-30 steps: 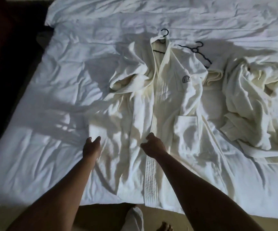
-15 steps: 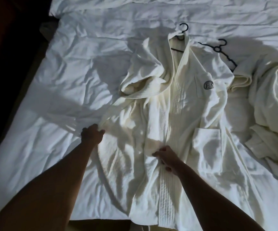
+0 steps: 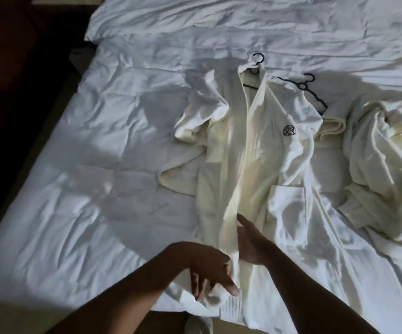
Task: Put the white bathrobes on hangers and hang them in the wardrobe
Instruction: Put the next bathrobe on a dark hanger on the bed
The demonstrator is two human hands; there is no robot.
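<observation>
Now a soft white terry bathrobe with a dark round badge on its chest [image 3: 255, 165] lies flat in the middle of the frame, on a big bed with a crumpled white sheet [image 3: 98, 141]. It has a square pocket low on its right side. One sleeve is bunched up at its left. Its front edges lie one over the other down the middle.

A thin black plastic hanger [image 3: 255, 65] sits inside the collar. Only its hook and a short bit of bar peek out; the rest is hidden under the cloth. A second thin black hanger [image 3: 308, 89] lies bare on the sheet just to the right of the collar. A second white bathrobe in a messy heap [image 3: 378, 169] sits at the right side of the frame and is cut off by the edge.

The robe runs long from top to bottom of the frame. The collar points to the top, and the hem hangs over the near edge of the bed at the bottom.

The left hand [image 3: 207, 271] hangs over the hem with loose spread fingers, gripping nothing. The right hand [image 3: 251, 242] has straight fingers laid flat along the front edge, holding nothing. The room is dim, so shadows hide small folds.
</observation>
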